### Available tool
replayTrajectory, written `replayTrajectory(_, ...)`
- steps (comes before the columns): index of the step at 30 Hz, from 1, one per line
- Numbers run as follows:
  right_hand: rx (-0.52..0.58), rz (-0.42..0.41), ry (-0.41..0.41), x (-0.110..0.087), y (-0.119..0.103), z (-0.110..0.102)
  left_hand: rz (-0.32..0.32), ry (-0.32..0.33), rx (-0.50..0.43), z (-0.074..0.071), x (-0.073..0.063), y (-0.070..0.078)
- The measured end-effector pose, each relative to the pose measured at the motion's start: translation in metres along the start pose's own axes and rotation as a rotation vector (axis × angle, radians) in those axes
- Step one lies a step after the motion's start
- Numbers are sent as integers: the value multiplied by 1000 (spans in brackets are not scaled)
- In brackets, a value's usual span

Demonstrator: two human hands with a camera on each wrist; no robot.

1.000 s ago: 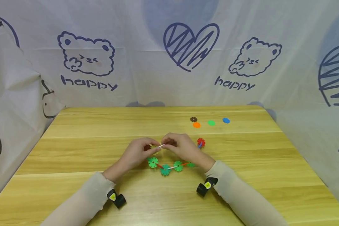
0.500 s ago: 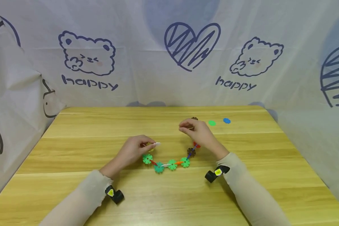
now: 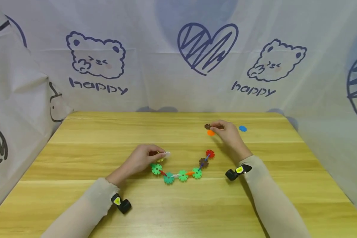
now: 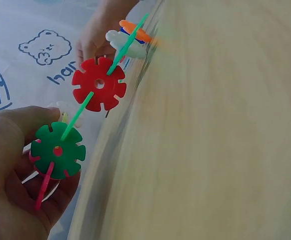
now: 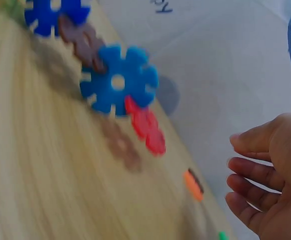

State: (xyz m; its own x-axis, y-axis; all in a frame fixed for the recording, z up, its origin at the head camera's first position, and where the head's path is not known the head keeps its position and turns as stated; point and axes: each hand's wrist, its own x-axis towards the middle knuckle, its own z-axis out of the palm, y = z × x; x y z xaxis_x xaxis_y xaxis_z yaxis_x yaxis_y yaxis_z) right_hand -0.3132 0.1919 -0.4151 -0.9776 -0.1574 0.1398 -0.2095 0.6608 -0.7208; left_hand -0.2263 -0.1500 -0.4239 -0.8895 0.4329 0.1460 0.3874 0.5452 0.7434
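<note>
My left hand [image 3: 144, 154] pinches one end of a chain of notched interlocking discs, by the white disc [image 3: 167, 154]. In the left wrist view, my curled fingers lie around the chain beside a green disc [image 4: 58, 151], with a red disc [image 4: 99, 84] further along. The chain curves through green discs [image 3: 182, 175] and a brown disc [image 3: 203, 162] to a red disc [image 3: 210, 153]. My right hand [image 3: 229, 134] reaches over the back of the table beside a loose brown disc [image 3: 207, 126] and an orange disc [image 3: 211, 133]. Its fingers are loosely bent, with nothing visible between them in the right wrist view.
A loose blue disc [image 3: 242, 128] lies to the right of my right hand. A bit of a green disc [image 5: 223, 235] shows at the bottom of the right wrist view. Behind the wooden table [image 3: 107, 129] hangs a white cloth [image 3: 157, 79] with drawings.
My right hand has left the white disc and moved right and back to the loose discs, covering the green one. My left hand has stayed on the chain, which now rests slightly further left.
</note>
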Motion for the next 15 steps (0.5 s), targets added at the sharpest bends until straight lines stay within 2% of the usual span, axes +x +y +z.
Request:
replayTrajectory(6,-5,11,-43,9,14,1,-4,-3,-8,0,-2,0)
replayTrajectory(15,-56,34,-118,17,26,1,-16,-18,-71,3,-2,-1)
